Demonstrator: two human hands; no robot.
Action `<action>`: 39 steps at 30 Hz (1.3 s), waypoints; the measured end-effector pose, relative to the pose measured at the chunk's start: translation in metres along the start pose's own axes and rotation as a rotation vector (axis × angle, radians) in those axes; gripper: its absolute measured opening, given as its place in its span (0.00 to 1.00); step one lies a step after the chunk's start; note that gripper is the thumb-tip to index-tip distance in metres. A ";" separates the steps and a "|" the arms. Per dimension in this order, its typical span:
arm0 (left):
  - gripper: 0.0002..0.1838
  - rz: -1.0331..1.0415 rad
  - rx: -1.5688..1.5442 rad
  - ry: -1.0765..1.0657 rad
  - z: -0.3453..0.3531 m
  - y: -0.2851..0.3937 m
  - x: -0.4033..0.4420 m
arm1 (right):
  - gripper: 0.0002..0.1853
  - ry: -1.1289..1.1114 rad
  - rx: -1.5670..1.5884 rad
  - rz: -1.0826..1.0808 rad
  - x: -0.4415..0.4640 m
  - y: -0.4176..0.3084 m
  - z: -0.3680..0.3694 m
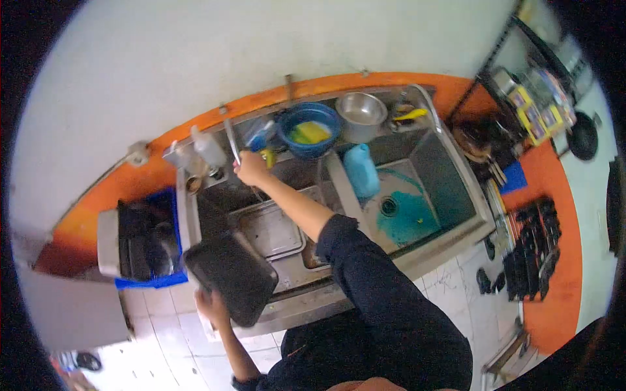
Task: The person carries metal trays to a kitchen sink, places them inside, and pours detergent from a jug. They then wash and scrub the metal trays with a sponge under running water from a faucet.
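My left hand (212,309) grips the near edge of a dark rectangular tray (231,279), held tilted over the front left edge of the sink. Stretched across the left basin, my right hand (252,169) is closed around the end of the metal faucet spout (232,138). Below it, a metal baking tray (270,229) lies in the left basin of the steel sink (450,242). Whether water runs from the spout is too blurred to tell.
On the back ledge stand spray bottles (208,148), a blue bowl (285,133) with a yellow-green sponge and a steel pot (360,124). A light blue jug (360,171) leans in the right basin. A blue crate (177,221) with black containers is left; a shelf rack (499,49) stands right.
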State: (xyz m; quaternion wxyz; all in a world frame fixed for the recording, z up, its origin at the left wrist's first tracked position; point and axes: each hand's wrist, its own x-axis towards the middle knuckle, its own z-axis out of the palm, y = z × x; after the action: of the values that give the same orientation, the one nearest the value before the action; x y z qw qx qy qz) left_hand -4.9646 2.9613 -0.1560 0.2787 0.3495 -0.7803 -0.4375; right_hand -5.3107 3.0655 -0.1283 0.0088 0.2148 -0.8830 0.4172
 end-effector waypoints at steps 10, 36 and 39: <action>0.16 0.307 0.781 -0.755 0.198 0.051 0.086 | 0.16 0.015 0.521 -0.026 0.016 0.016 0.062; 0.09 -0.031 0.291 -0.213 0.059 0.049 0.010 | 0.21 -0.455 -0.838 -0.572 0.123 0.052 -0.141; 0.08 -0.111 0.335 -0.156 0.045 0.047 -0.006 | 0.22 -0.417 -0.848 -0.588 0.123 0.059 -0.131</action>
State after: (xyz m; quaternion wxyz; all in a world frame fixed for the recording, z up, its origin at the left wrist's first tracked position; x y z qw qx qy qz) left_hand -5.0086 3.0049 -0.1367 0.1308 0.3984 -0.8411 -0.3417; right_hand -5.4667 3.1502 -0.0619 0.0359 0.5078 -0.8595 -0.0461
